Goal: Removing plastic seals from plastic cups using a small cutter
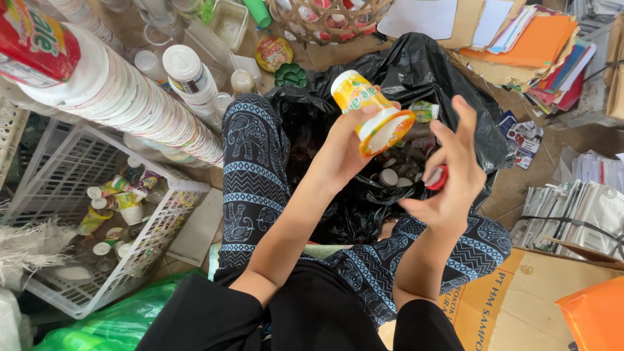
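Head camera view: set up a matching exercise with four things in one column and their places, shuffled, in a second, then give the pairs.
Things:
1. yellow cup
2. black bag
3. white basket
4. stack of cups

Places:
A. low on the left, with small bottles inside
B. in the left hand, its open end toward the right hand
C. slanting across the upper left
D. open between the knees, beneath both hands

Pairs: 1-B, 2-D, 3-A, 4-C
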